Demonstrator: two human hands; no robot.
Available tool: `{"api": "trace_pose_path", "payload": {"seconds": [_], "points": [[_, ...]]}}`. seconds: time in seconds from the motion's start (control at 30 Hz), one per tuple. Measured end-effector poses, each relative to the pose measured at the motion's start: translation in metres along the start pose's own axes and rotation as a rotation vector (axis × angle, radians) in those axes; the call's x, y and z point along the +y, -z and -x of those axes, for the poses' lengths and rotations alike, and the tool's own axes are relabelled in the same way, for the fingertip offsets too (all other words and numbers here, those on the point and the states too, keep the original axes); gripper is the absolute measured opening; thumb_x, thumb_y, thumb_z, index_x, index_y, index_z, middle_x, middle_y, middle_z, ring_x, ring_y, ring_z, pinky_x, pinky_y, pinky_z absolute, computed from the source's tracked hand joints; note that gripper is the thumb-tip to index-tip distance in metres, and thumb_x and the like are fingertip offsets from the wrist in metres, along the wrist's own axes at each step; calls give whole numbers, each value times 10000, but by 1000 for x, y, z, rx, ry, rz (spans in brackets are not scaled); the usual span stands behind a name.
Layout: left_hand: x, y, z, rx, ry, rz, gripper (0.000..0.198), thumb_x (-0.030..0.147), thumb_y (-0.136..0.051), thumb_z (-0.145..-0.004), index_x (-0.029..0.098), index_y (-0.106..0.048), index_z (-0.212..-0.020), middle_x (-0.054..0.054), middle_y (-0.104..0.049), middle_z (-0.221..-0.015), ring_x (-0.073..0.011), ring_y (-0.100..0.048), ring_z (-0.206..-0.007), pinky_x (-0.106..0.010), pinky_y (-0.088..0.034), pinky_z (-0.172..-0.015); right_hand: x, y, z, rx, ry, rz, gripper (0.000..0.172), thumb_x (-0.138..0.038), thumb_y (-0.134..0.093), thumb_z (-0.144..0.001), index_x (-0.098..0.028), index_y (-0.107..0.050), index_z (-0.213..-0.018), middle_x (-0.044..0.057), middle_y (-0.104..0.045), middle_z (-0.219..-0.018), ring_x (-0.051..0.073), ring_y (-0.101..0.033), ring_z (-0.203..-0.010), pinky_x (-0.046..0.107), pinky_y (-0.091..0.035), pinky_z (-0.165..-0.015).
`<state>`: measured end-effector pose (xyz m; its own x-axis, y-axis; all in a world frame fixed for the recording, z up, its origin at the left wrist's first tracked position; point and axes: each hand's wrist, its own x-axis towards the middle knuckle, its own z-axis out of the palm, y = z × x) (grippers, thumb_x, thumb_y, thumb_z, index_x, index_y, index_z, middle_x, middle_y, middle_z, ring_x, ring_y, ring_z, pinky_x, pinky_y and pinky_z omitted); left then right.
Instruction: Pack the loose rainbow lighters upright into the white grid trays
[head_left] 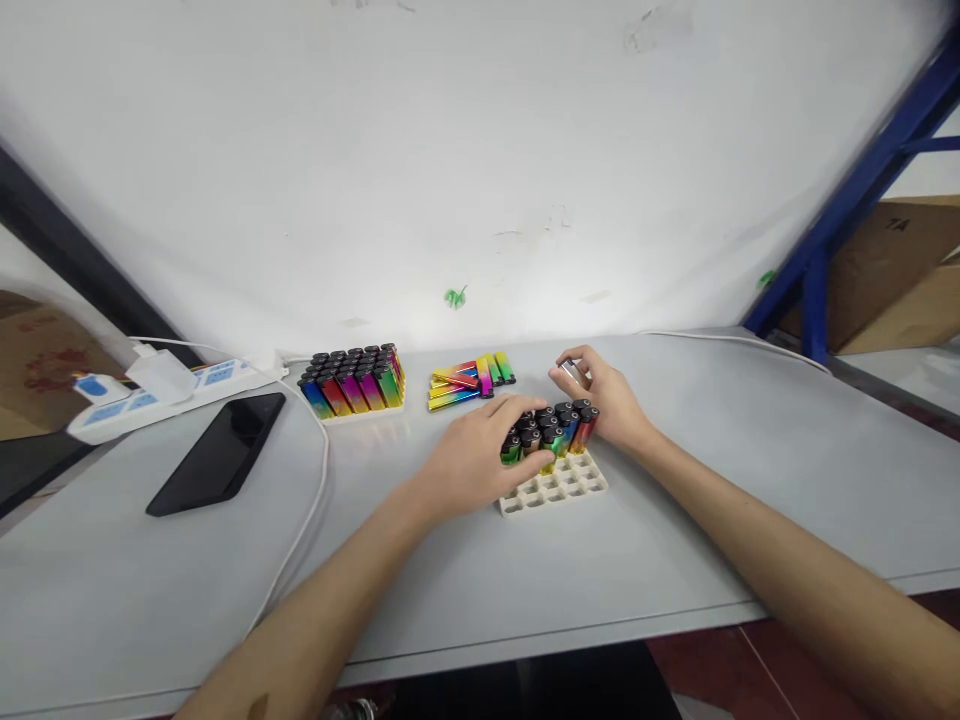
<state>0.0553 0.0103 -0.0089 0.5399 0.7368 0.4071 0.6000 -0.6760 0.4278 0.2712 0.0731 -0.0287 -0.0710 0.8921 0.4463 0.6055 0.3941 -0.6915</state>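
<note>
Nearest on the grey counter [420, 590] lies a pale slotted tray [555, 500], its front sockets unfilled, while capped lighters [552, 440] stand upright toward its back; the sockets presumably keep each one vertical and evenly spaced. The left hand [469, 450] reaches over from the left, thumb in front and fingers behind, straddling the group, perhaps to steady it; whether those fingers actually grip a lighter I cannot tell. Just beyond the tray's right side, the right hand [604, 395] has its fingers clamped on a silvery piece [576, 374], held by the fingertips, which seems to leave one end exposed. Off to the left, a dark phone [219, 455] lies flat, apart from the work. Farther back, loose lighters [457, 379] lie crisscrossed, within easy reach of both hands. Left of them, a second tray [367, 413] stands packed in tight rows, probably set aside to leave working room. A power strip [225, 378] sits near the wall [480, 180].
</note>
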Motion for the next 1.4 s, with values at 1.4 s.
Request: {"api": "trace_pose_path", "payload": {"seconds": [1.4], "points": [[5, 4, -1, -21, 36, 24, 417, 383, -600, -882, 266, -507, -1271, -28, -632, -1252, -226, -627, -1075, -380, -507, -908, -10, 6, 0, -105, -220, -22, 518, -522, -298, -929, -225, -293, -505, -18, -315, -495, 125, -277, -512, 293, -268, -537]]}}
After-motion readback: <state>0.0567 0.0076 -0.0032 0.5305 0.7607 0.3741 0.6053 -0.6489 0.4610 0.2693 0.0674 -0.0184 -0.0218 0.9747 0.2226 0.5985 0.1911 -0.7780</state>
